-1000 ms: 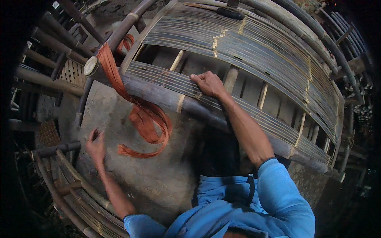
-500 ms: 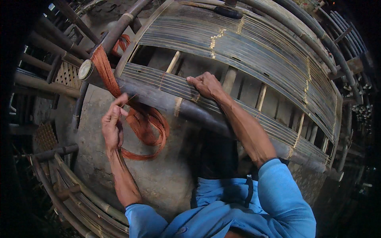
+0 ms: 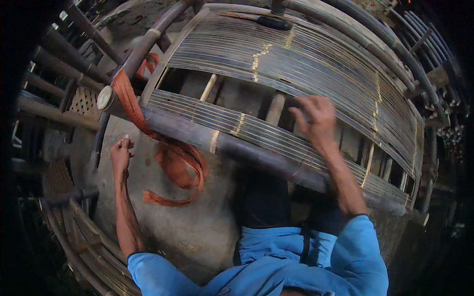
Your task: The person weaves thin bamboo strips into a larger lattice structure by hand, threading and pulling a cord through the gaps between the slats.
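Note:
My left hand (image 3: 121,154) is raised left of the bamboo frame, its fingers curled closed; whatever they may hold is too small to make out. My right hand (image 3: 316,121) hovers over the gap in the slatted bamboo bench (image 3: 224,52), fingers loosely bent and apart, slightly blurred. Below it runs a narrow band of split bamboo slats (image 3: 197,111), bound with pale lashing (image 3: 240,123), along the thick front pole (image 3: 252,148). A reddish-orange fibre strip (image 3: 127,96) drapes over the pole's left end, its lower length looping (image 3: 200,170) down to the floor.
A dark-handled knife-like tool (image 3: 274,23) lies at the bench's far edge. Bamboo rails (image 3: 138,52) rise at the left and back. At lower left stands another curved bamboo piece (image 3: 89,229). Pale crosspieces (image 3: 275,108) span the gap between the slat bands.
My right hand has lifted off the narrow slat band and moved right, its fingers loosening. My left hand has drawn away from the fibre strip, to the left.

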{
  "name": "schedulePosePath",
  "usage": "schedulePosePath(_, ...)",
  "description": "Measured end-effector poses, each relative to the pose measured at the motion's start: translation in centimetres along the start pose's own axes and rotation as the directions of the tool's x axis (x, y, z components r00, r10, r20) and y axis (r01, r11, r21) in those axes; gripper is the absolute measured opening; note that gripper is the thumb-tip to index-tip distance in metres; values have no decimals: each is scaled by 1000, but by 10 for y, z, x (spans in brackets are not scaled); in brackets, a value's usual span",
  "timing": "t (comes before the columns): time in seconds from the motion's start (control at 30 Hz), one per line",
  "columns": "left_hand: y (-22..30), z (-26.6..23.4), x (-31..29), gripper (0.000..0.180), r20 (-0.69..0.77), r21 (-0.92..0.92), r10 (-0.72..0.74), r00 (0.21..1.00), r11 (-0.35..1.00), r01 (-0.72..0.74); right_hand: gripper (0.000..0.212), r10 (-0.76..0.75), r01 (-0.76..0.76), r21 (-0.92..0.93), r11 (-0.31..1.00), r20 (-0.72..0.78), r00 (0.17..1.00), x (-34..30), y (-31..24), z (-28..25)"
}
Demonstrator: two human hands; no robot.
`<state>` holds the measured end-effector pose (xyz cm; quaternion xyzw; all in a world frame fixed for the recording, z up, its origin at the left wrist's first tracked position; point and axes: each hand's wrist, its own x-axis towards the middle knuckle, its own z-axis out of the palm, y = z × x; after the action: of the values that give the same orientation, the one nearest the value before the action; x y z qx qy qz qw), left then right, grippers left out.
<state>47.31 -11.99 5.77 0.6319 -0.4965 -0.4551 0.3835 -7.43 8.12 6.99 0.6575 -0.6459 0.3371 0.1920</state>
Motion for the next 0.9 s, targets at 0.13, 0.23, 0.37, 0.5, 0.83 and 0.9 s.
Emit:
schedulePosePath(0.13,-4,20,2,41,-6,605,478,878,701,-378,29,49,-37,-196,980,56,997,-22,65,-31)
schedulePosePath(0.23,15,86,-6,47,103,536,588,802,647,-543,35,352,-316,-154,936,367,861,-36,78,-41)
schedulePosePath(0.37,39,129,-21,51,163,603,711,684,477,-640,42,352,-360,-105,927,572,740,-25,56,-59)
schedulePosePath(0.5,57,162,-39,54,233,560,739,632,429,-709,45,246,-415,58,908,728,640,-32,35,-84)
schedulePosePath(0.83,59,348,-120,59,660,77,685,309,347,-935,53,614,-578,-209,789,229,756,-161,180,-185)
schedulePosePath(0.9,51,373,-129,50,658,99,702,275,281,-955,56,606,-539,-301,787,213,766,-190,196,-196)
